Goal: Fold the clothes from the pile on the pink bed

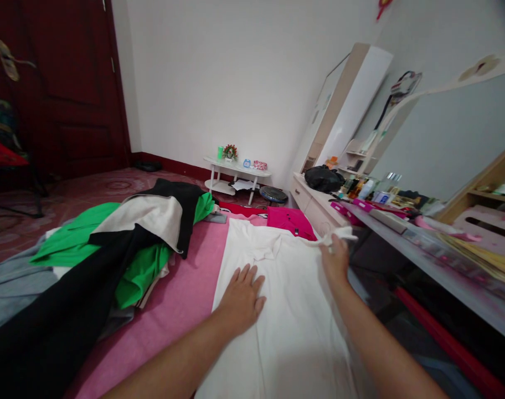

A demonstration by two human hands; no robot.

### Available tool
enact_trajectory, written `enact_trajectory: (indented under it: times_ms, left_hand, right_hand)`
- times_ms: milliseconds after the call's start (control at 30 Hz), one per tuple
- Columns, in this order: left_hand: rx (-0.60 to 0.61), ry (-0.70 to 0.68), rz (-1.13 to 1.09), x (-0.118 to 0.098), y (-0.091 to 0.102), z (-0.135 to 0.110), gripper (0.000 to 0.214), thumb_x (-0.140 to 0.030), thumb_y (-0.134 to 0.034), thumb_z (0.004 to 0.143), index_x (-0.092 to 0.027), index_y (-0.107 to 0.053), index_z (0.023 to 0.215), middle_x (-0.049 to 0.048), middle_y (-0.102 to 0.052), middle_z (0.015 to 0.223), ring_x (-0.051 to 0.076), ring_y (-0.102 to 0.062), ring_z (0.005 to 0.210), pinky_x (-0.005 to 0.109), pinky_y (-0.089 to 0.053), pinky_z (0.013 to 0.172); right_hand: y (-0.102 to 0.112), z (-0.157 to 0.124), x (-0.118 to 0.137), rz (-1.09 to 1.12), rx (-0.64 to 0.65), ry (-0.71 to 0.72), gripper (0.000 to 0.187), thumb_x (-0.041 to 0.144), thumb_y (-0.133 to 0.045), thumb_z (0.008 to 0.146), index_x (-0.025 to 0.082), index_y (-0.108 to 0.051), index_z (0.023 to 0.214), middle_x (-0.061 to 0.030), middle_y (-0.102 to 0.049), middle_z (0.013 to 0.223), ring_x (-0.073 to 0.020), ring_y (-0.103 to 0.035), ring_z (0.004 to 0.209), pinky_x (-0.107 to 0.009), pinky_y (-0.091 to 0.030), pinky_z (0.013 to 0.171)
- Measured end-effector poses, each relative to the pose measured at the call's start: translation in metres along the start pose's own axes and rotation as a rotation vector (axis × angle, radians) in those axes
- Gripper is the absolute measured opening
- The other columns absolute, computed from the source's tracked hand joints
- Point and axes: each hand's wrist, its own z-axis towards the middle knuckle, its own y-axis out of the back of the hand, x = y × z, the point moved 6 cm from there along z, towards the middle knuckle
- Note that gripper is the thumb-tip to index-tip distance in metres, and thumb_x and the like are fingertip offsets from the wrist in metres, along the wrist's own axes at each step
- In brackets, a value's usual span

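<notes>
A white collared shirt [294, 310] lies spread over the pink bed cover [198, 255], its collar toward the far end. My left hand [243, 296] rests flat on it just below the collar, fingers spread. At the shirt's far right corner my right hand [334, 257] is closed on the white fabric, with a bit of cloth sticking out past the fingers. Beyond the collar lies a folded magenta garment [289, 220].
A pile of clothes with a green garment [82, 227] and black trousers [78, 299] fills the left side. Along the right runs a dressing table [402, 238] crowded with bottles and a black bag [324, 178]. A small white table [236, 167] stands by the far wall.
</notes>
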Motion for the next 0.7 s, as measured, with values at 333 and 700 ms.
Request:
enact_trajectory:
  times_ms: [333,700]
  left_hand:
    - [-0.080,0.018,-0.117,0.010,0.004,0.002,0.035,-0.027,-0.050,0.087,-0.020,-0.059,0.120,0.0123,-0.045,0.141,0.026,-0.042,0.130,0.040,-0.032,0.111]
    - [-0.106,0.216,-0.002,0.027,0.014,0.039,0.070,-0.017,-0.057,0.078,-0.027,-0.032,0.143,0.0130,-0.023,0.151,0.030,-0.056,0.115,0.040,-0.051,0.087]
  right_hand:
    - [0.016,-0.145,0.008,-0.273,0.718,0.274,0.036,0.036,-0.058,0.078,0.021,-0.071,0.108,-0.0110,-0.054,0.136,-0.0255,-0.048,0.126,-0.042,-0.034,0.109]
    - [0.169,-0.192,-0.085,-0.878,0.510,0.152,0.062,0.048,-0.049,0.077,0.018,-0.056,0.132,-0.0111,-0.058,0.131,-0.0306,-0.054,0.121,-0.045,-0.045,0.102]
